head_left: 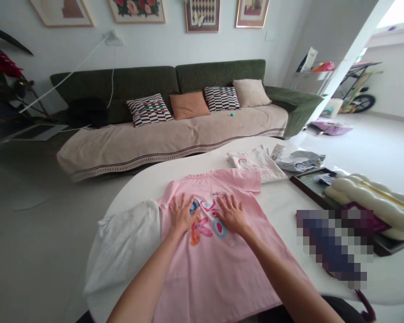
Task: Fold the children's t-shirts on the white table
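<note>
Two hands lie flat on the pink T-shirt, left hand and right hand, both with fingers spread and palms down, clamped on nothing. They rest side by side on the coloured chest print, a narrow gap between them. The shirt is spread front-up on the white desk, collar away from the person, and its near hem reaches the desk's near edge. Just left of the shirt, touching its sleeve, lies a pale grey garment. Beyond the shirt's right sleeve sits a folded white garment, then a crumpled plastic bag. A dark tray stands right of the shirt, apart from it. Risk, as judged: uneven palm pressure could ruck the thin cloth into creases; a pull toward the near edge could slide the shirt off the smooth desk, or drag the grey garment with it.
</note>
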The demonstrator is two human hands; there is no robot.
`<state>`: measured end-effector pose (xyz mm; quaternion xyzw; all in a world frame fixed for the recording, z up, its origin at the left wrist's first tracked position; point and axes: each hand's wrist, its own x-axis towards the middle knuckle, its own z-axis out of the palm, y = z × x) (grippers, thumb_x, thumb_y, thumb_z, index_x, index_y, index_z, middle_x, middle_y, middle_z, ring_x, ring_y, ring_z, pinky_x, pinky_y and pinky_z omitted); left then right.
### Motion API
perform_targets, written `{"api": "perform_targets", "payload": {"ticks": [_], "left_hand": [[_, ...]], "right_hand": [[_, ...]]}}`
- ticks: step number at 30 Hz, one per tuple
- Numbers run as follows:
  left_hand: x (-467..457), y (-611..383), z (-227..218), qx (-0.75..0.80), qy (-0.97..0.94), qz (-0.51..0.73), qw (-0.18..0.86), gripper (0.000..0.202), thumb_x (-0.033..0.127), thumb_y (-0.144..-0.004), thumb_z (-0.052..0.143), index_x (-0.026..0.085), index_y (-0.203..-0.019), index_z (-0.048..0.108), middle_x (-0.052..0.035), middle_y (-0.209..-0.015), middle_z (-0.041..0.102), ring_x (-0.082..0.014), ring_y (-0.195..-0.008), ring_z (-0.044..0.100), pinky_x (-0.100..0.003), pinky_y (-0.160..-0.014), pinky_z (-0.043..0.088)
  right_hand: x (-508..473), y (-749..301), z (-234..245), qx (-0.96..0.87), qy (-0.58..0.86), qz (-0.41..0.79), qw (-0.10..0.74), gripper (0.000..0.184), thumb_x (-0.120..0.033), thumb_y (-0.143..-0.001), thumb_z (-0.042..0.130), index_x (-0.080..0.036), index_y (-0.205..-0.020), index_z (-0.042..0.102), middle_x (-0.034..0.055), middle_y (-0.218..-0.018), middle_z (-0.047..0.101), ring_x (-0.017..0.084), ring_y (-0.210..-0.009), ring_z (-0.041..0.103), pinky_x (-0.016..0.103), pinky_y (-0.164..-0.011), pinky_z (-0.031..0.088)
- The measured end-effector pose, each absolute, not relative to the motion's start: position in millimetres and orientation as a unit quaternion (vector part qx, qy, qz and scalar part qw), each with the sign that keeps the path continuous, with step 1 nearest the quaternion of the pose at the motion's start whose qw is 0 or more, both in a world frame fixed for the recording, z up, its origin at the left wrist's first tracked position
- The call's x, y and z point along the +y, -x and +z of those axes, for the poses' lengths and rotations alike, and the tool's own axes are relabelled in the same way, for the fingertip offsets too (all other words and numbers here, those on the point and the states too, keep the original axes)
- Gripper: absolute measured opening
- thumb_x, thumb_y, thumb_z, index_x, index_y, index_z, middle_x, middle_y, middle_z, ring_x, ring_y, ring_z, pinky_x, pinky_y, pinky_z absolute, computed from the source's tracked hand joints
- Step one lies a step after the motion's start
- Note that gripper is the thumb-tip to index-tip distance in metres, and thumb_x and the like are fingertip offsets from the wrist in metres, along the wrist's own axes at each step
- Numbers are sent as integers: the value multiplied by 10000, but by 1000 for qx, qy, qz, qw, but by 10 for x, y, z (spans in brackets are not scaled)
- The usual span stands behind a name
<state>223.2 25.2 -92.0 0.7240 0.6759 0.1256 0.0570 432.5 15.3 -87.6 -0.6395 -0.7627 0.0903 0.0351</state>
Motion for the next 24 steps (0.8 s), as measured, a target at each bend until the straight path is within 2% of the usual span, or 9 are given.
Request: {"api": "perform_targets", "payload": {"ticks": [3,6,8,11,14,17,19,21,24], "left_hand": [[317,-2201,-927,676,-725,119,59,595,575,-783,396,344,-1327,328,-25,-1437,232,-390,-1299,80,-617,-984,116],[330,-2192,-931,674,-727,119,57,599,572,-788,392,347,-1336,304,-20,-1435,238,-389,-1299,66,-618,-984,109],[324,-2197,-929,675,-727,116,56,600,565,-790,396,342,-1339,299,-25,-1433,244,-391,-1298,63,-618,-982,111],[314,-2206,-927,678,-724,111,60,609,566,-788,398,332,-1341,298,-33,-1435,239,-394,-1297,61,-614,-982,116],[313,-2202,-941,677,-725,111,65,607,575,-789,382,340,-1342,293,-26,-1443,217,-392,-1299,52,-602,-989,109],[336,-2192,-962,677,-725,109,68,610,568,-789,383,342,-1346,280,-22,-1450,194,-387,-1303,42,-600,-992,98],[376,-2195,-966,677,-726,105,69,606,563,-789,386,345,-1345,283,-21,-1453,183,-389,-1304,36,-604,-991,82],[429,-2211,-956,676,-726,104,68,601,566,-792,375,346,-1343,286,-25,-1454,176,-396,-1301,35,-612,-986,72],[497,-2254,-928,687,-716,104,67,612,578,-798,352,336,-1353,266,-33,-1456,168,-399,-1300,37,-621,-982,73]], "right_hand": [[368,-4402,-719,-778,618,91,64,525,-496,-845,367,-244,-1305,367,109,-1371,347,286,-1245,300,453,-942,300],[733,-4696,-488,-745,650,63,136,367,-265,-854,383,-170,-1198,470,129,-1213,507,227,-1103,456,350,-906,346],[1002,-4956,-388,-704,690,41,163,381,-157,-843,335,-95,-1204,441,185,-1210,482,265,-1144,405,411,-919,316],[1298,-5285,-366,-658,730,31,181,380,-136,-819,356,-70,-1182,448,202,-1149,502,333,-1166,358,543,-906,262],[1433,-5438,-387,-659,731,22,173,241,-171,-784,454,-113,-979,583,148,-966,584,350,-1091,419,627,-884,206],[1514,-5463,-294,-693,702,5,167,166,-190,-784,472,-127,-790,626,135,-859,608,331,-1020,467,642,-877,186],[1568,-5442,-173,-693,698,-14,181,223,-201,-817,421,-118,-842,626,162,-921,596,338,-1056,446,634,-895,167],[1597,-5366,-75,-672,710,-50,207,302,-191,-851,336,-112,-988,593,188,-1043,553,360,-1142,376,639,-924,108],[1498,-5068,-124,-677,696,-80,226,386,-185,-861,294,-116,-1200,464,192,-1243,437,352,-1237,264,613,-973,52]]}}
